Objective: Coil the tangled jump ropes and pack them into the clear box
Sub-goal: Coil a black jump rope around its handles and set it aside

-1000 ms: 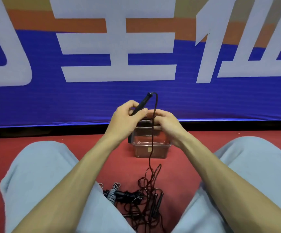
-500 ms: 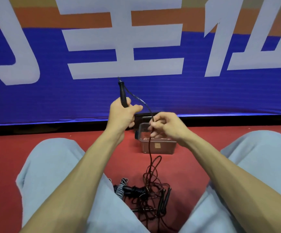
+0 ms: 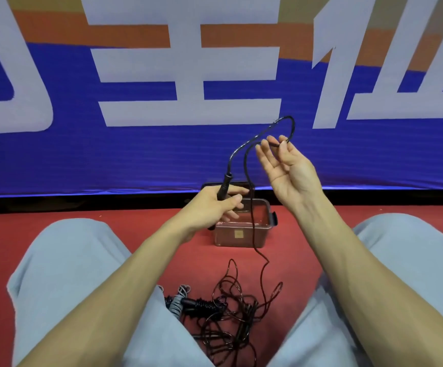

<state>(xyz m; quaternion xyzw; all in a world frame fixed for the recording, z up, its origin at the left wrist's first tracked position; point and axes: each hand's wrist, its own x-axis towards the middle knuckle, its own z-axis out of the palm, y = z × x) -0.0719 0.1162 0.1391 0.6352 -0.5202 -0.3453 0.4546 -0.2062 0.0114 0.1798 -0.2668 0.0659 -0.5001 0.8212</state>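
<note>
Fingers (image 3: 262, 157) of the right hand (image 3: 285, 174), nearly straight, carry the cord (image 3: 252, 221) looped across them. The left hand (image 3: 212, 207), lower and nearer the clear box (image 3: 225, 237), grips the handle (image 3: 225, 184). Slack hangs straight down to the tangle (image 3: 228, 308).

Left hand (image 3: 215, 205) and right hand (image 3: 286, 168) on bare forearms (image 3: 135, 274), light blue-grey trousers (image 3: 64, 274) over both thighs and knees

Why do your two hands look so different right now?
The left hand is low and curled round the black handle; the right hand is raised with its palm open. The left grips; the right only lets the cord lie across its fingertips. Both are bare and busy with that one cord.
</note>
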